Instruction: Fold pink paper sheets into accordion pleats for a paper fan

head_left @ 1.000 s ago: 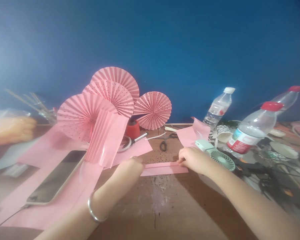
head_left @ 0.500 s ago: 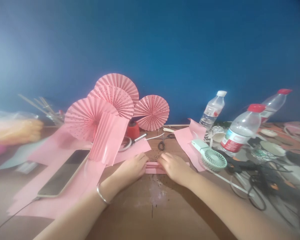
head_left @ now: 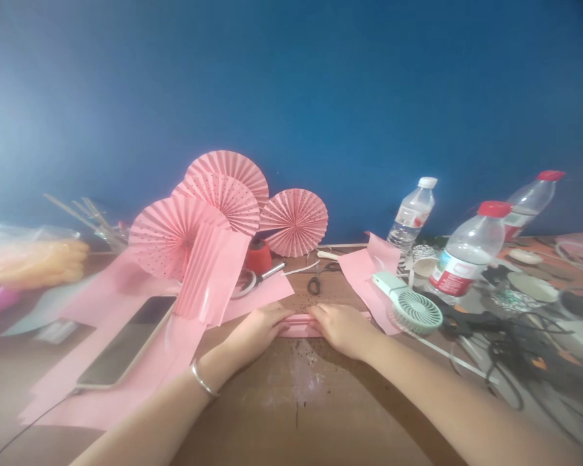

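Note:
A narrow, folded strip of pink paper [head_left: 299,327] lies across the table in front of me. My left hand [head_left: 258,331] grips its left end, the fingers bent over the fold. At the other end my right hand [head_left: 344,329] is closed on the same strip, fingertips pressing on its upper edge. Both palms and the thumbs are hidden. Behind the hands stand several round pleated pink paper fans [head_left: 295,223]. A partly pleated pink sheet [head_left: 218,272] leans against them on the left.
Left of my arms a phone [head_left: 126,343] lies on pink sheets [head_left: 68,395]. To the right are a mint handheld fan [head_left: 415,309], pink paper [head_left: 366,268], plastic bottles [head_left: 466,259] and tangled cables [head_left: 510,336]. A red spool-like object [head_left: 259,256] and scissors-like loops [head_left: 313,285] sit behind.
The visible stretch of the pink strip looks narrower and more folded, and my left hand has shifted slightly left. The whole view has tilted a little.

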`<move>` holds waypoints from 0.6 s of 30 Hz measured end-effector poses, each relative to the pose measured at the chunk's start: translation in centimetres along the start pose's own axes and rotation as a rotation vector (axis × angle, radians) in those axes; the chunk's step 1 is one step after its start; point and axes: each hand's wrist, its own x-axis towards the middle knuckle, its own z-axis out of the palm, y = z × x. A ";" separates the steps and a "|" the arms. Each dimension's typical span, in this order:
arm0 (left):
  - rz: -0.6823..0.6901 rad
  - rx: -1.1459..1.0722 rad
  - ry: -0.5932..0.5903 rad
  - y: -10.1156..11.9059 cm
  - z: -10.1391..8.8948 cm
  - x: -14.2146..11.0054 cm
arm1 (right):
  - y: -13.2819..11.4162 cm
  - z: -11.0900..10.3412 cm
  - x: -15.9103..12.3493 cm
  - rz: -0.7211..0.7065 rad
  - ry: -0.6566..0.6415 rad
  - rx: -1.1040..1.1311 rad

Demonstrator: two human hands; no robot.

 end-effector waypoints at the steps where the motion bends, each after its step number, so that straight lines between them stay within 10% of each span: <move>1: 0.000 -0.014 0.007 -0.3 0.1 0.1 | 0.0 0.0 0.1 0.007 -0.007 -0.003; 18: -0.296 -0.463 0.299 0.3 0.4 0.8 | -0.7 -1.3 0.0 0.161 0.066 0.445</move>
